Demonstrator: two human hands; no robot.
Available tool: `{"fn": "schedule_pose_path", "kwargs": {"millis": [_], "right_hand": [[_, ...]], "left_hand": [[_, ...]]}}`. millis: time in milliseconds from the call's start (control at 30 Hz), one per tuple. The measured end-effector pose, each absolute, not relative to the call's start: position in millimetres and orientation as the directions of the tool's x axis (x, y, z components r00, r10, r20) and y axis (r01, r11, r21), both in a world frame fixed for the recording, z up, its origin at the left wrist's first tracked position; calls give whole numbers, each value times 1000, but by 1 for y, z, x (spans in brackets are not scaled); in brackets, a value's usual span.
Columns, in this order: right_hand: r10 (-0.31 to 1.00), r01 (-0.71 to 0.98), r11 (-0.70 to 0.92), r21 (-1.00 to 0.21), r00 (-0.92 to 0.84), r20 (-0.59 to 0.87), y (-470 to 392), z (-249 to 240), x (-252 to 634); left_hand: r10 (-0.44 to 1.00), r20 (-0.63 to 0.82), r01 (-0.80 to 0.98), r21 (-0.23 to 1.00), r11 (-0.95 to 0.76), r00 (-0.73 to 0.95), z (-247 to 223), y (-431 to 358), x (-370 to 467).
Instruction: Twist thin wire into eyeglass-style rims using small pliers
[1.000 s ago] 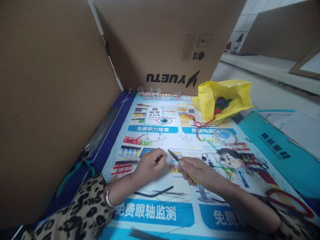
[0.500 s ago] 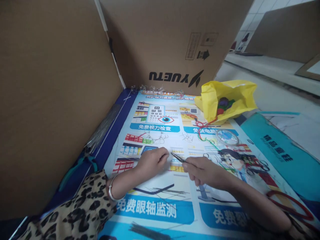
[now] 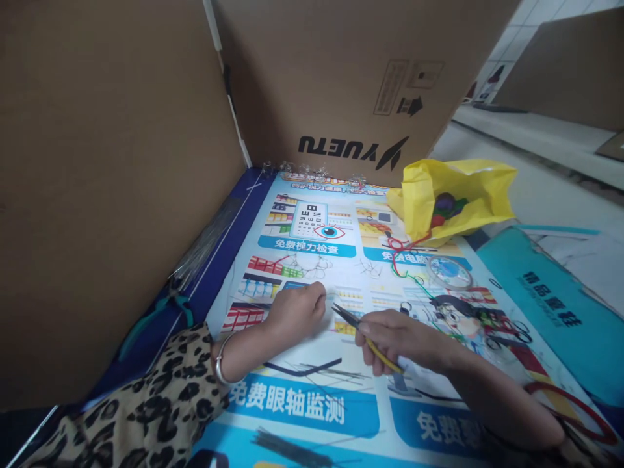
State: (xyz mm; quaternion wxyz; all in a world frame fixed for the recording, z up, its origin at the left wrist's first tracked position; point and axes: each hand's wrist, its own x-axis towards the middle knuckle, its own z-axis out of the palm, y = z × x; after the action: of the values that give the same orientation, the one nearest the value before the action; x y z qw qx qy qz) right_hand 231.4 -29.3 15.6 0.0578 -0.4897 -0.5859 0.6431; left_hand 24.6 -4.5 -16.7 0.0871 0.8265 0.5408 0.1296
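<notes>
My left hand (image 3: 298, 311) is closed in a pinch above the printed sheet, and what its fingertips hold is too fine or hidden to make out. Just to its right, my right hand (image 3: 407, 339) is wrapped round a pair of pliers (image 3: 347, 316). The pliers have dark slim jaws, slightly parted, and a yellow handle showing below the fingers. Their tips point at the left fingertips, with a small gap between. Beneath the hands lie several loose thin wires (image 3: 331, 372), and a bundle of dark wires (image 3: 287, 450) is nearer to me.
Cardboard walls (image 3: 341, 78) stand behind and left. A yellow bag (image 3: 414, 201) holds coloured yarn balls. Near it lies a clear tape roll (image 3: 449, 272). A red ring (image 3: 580, 409) is at right. Teal-handled pliers (image 3: 151, 318) and silvery wires (image 3: 209, 240) lie at left.
The pliers have turned in my right hand, so the yellow handle now shows and the jaws look parted. My left hand remains pinched. The whole view has shifted slightly.
</notes>
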Motion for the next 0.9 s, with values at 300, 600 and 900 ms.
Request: {"fn": "schedule_pose_path", "kwargs": {"millis": [300,600,900], "right_hand": [[978,906,173,-386,-203,-38,-11,1,214],[959,932,271,-239,-282,-10,-1,-17,199],[967,951,251,-183,-253,15,-5,-19,196]], "left_hand": [[873,73,859,157,-487,481,-21,-3,27],[884,70,860,210,-465,462,-19,-1,27],[937,36,931,102,-349,347,-22,6,32]]}}
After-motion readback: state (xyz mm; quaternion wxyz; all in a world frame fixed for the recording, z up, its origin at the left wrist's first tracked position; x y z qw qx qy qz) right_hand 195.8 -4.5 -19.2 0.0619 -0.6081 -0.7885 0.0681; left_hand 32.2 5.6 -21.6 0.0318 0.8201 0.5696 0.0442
